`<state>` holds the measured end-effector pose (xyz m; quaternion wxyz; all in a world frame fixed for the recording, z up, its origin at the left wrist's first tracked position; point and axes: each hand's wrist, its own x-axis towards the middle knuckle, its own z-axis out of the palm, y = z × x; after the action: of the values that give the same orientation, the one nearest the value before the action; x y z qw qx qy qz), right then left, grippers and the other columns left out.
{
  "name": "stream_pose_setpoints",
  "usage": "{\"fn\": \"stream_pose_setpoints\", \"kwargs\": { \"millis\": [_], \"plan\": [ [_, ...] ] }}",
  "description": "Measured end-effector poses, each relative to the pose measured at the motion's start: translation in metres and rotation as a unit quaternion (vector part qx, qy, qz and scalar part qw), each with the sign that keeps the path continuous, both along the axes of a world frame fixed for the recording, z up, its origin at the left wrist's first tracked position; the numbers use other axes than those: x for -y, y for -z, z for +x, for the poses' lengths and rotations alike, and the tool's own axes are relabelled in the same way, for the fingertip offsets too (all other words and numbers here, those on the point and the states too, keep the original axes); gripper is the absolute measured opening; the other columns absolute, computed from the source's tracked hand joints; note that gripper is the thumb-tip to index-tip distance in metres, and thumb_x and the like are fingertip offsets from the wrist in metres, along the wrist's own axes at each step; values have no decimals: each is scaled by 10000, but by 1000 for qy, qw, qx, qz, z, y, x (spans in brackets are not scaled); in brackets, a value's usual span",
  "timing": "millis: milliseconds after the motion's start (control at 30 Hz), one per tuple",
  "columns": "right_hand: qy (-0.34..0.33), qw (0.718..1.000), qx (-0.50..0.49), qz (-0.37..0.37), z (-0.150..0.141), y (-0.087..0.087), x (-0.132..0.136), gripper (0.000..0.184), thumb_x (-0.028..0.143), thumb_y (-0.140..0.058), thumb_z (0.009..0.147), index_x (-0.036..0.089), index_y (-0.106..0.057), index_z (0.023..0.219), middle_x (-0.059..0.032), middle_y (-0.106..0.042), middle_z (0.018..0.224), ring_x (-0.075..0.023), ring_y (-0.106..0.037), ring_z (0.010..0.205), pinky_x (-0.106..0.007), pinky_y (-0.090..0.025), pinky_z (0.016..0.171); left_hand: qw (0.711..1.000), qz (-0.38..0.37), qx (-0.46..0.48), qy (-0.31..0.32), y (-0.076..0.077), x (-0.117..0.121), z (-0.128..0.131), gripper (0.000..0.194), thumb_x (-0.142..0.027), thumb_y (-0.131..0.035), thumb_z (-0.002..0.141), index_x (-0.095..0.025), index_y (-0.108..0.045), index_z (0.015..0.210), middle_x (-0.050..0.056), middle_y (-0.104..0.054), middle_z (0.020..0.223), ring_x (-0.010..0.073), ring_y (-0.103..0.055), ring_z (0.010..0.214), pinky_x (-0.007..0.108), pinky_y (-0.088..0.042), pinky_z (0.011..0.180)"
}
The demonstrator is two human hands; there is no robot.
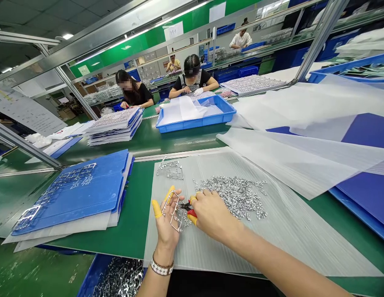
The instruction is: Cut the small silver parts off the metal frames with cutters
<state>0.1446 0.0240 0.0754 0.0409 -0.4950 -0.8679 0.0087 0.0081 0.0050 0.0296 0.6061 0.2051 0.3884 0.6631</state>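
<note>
My left hand [167,222], with yellow finger cots on two fingers, holds a shiny chromed sprue frame [172,214] upright across its palm. From the right, my right hand [212,212] grips a pair of red-handled cutting nippers [192,212], its fingers wrapped round them. The dark jaws of the nippers meet the right side of the sprue frame; whether they are closed on it I cannot tell. A wide pile of small silvery parts [233,194] lies beyond my right hand on a translucent foam sheet [272,247]. More sprue frames [173,170] rest near the sheet's far edge.
Left of the sheet, stacked blue boards [95,189] carry several frames. A blue bin [89,274] of chromed scraps stands below the table edge. Ahead are a blue tray [194,121] and layered panels [114,126]. Foam sheets [303,161] cover the right side. Several co-workers sit beyond.
</note>
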Motion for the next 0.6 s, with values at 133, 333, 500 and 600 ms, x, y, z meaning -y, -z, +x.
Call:
{"fn": "stream_pose_setpoints", "kwargs": {
  "millis": [133,333,500,600],
  "plan": [
    [-23,1000,11,-9,-1,1,-1,201,331,-591,829,147,-669,849,-117,-674,802,-273,-629,763,-347,-414,645,1000,-1,-8,-2,0,1,0,691,-704,-361,814,-159,-671,1104,141,-651,1166,251,-622,1010,346,-487,867],
    [-15,1000,-1,23,3,0,4,216,360,-601,817,153,-654,849,-109,-664,798,-268,-612,768,-354,-403,657,1000,11,-3,-16,-5,0,-5,686,-690,-352,828,-143,-679,1083,148,-660,1145,243,-635,970,327,-508,813],
    [-24,1000,-9,-5,-2,-5,14,253,406,-609,800,162,-652,851,-111,-668,844,-277,-597,830,-371,-407,700,999,7,27,-18,-8,-3,-6,641,-653,-360,851,-145,-679,1076,139,-661,1146,226,-644,929,300,-529,722],
    [-34,999,-7,-11,-6,-6,17,269,408,-600,807,154,-658,874,-111,-669,851,-279,-597,828,-378,-411,703,1000,-4,22,-18,-7,-3,-5,661,-666,-344,849,-145,-677,1081,137,-659,1155,210,-643,934,272,-522,740]
  ]
}}
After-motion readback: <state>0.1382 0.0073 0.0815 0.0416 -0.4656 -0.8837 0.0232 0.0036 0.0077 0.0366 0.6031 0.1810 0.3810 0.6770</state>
